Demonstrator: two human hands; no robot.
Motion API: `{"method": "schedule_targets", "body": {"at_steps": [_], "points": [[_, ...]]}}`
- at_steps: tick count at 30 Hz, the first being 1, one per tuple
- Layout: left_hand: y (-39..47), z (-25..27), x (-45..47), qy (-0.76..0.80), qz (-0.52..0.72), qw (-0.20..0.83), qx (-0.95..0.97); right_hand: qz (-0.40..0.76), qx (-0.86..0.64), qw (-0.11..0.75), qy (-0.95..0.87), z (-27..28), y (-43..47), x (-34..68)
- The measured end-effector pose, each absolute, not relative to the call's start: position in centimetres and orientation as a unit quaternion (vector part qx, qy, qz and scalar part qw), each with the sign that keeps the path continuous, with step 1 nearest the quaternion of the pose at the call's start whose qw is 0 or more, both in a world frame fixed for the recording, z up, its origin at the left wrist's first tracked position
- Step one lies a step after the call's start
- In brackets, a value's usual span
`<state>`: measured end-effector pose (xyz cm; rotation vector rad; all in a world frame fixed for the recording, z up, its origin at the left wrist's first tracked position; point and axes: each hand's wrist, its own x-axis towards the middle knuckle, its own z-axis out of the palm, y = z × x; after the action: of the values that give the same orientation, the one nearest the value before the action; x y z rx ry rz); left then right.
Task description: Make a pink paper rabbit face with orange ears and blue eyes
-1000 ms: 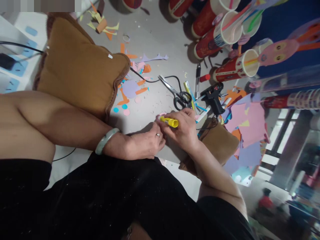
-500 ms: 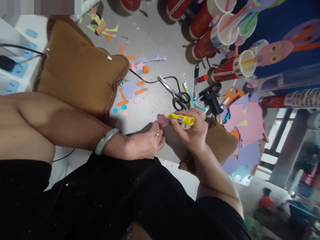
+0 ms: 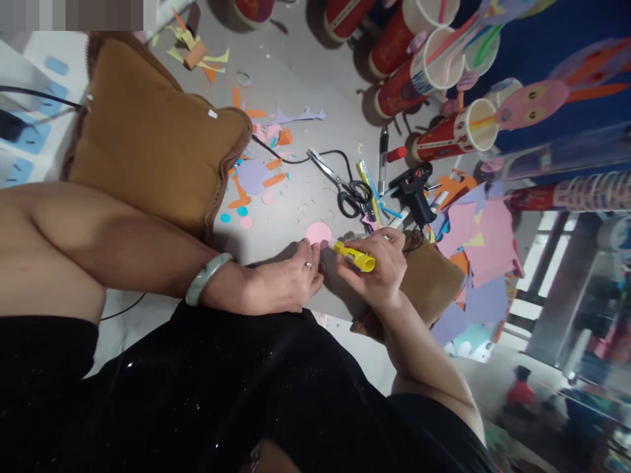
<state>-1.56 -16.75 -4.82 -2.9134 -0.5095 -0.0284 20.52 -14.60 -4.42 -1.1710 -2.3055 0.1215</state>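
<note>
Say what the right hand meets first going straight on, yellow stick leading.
Likely the pink disc that the left hand holds: the yellow stick in the right hand points at its edge. Depth there is unclear; the two may already touch.

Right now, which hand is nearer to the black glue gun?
Right. The right hand, holding a yellow glue stick, is just on the near side of the black glue gun. The left hand is farther off to the left, at the pink paper circle.
</note>
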Motion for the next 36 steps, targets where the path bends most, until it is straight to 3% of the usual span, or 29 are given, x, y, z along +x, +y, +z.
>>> {"method": "schedule_targets", "body": {"at_steps": [19,26,32,36], "points": [[-16.4,-4.4,-1.7,-0.164,-0.016,0.077,-0.983,0.099,-0.454,0.189,-0.865,-5.5,-12.9,18.5],[-16.3,-4.1,-1.8,-0.166,-0.007,0.060,-0.984,0.092,-0.452,0.222,-0.859,-5.9,-12.8,18.3],[-16.7,-4.9,-1.9,-0.178,-0.033,0.088,-0.980,0.070,-0.490,0.307,-0.813,-4.9,-13.1,19.2],[-16.9,-5.1,-1.7,-0.173,-0.015,0.087,-0.981,0.032,-0.514,0.298,-0.804,-4.2,-13.9,20.5]]}}
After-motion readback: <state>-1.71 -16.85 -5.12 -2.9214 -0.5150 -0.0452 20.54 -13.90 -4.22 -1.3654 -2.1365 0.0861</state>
